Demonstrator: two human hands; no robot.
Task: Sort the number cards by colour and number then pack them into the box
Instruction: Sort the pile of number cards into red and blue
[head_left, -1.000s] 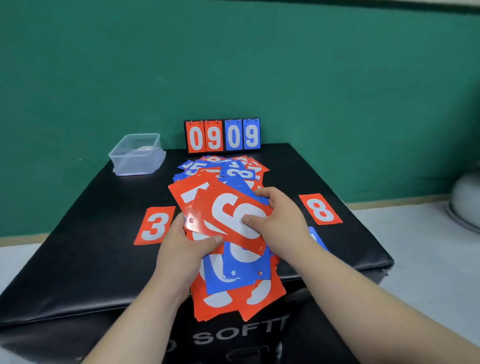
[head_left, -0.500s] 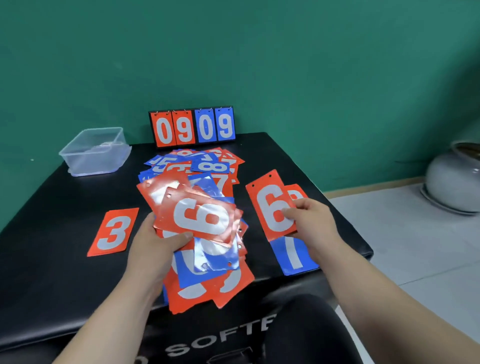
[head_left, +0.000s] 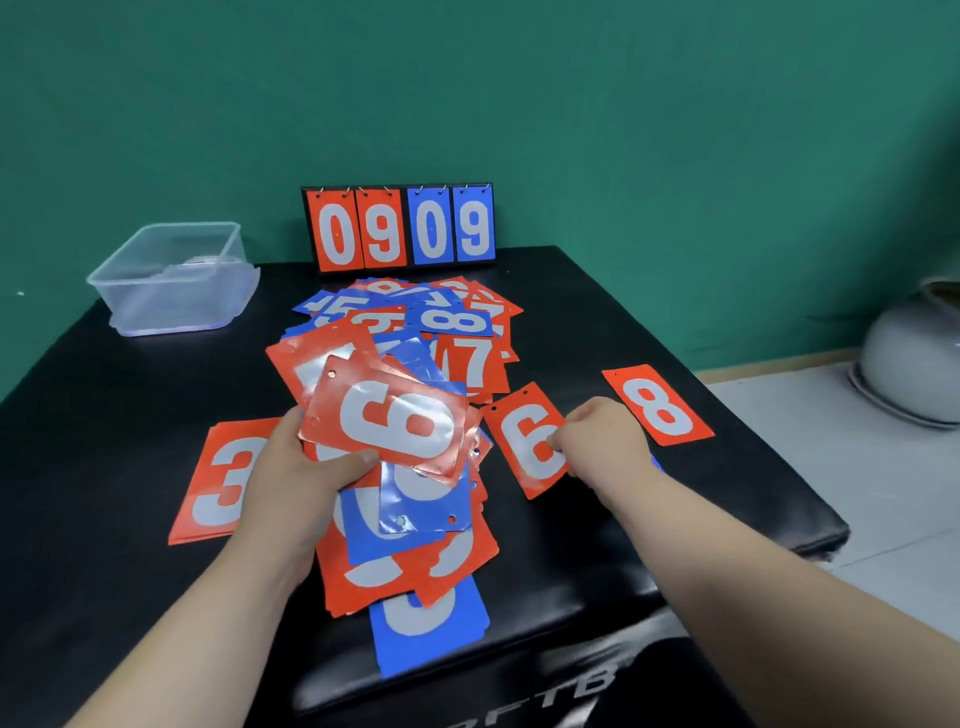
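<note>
My left hand (head_left: 304, 483) grips a fanned stack of red and blue number cards (head_left: 387, 421) with a red 6 or 9 on top, held over the table's near middle. My right hand (head_left: 602, 436) pinches the right edge of a red 6 card (head_left: 524, 441) that lies on the black table (head_left: 727, 493). A red 8 card (head_left: 657, 405) lies to its right and a red 3 card (head_left: 218, 483) lies at the left, partly behind my left hand. A loose heap of mixed cards (head_left: 441, 322) sits further back. The clear plastic box (head_left: 174, 278) stands at the back left.
A small scoreboard stand (head_left: 397, 228) showing 0909 stands at the table's back edge against the green wall. A grey pot (head_left: 914, 353) sits on the floor at the right. The table's right edge drops to pale floor tiles.
My right hand took a red 6 card off the held stack, carried it to the right and lowered it onto the table beside the red 8. The camera view shifted.
</note>
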